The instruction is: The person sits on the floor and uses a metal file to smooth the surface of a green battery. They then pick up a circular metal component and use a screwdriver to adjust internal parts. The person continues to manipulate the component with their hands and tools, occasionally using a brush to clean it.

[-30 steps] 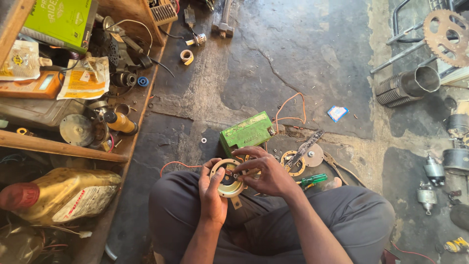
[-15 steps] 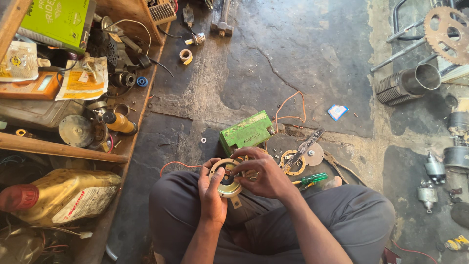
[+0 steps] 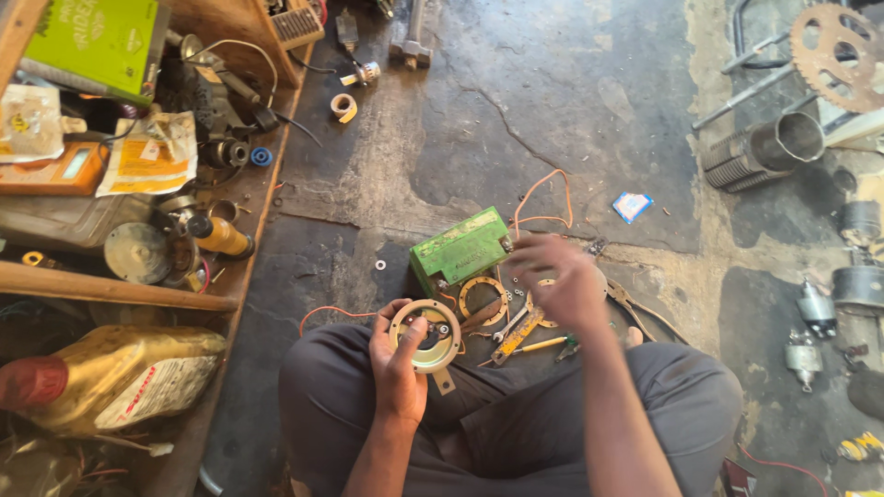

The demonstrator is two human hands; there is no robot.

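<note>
Round metal part, pale yellow with a dark centre and a flat tab sticking out at its lower right, sits in the left hand over the person's lap, the fingers wrapped behind it and the thumb lying across its face. The right hand is raised above the floor to the right, blurred, fingers loosely spread; whether it has hold of anything cannot be told. Below and between the hands, on the cracked concrete floor, lie a green box with orange wires at its end, a flat brass ring just beside it, and a screwdriver next to a yellowish metal strip. A thin red wire runs along the floor left of the held part. At the far left a wooden shelf carries bottles, papers and small motor parts; a toothed sprocket lies at the upper right.
</note>
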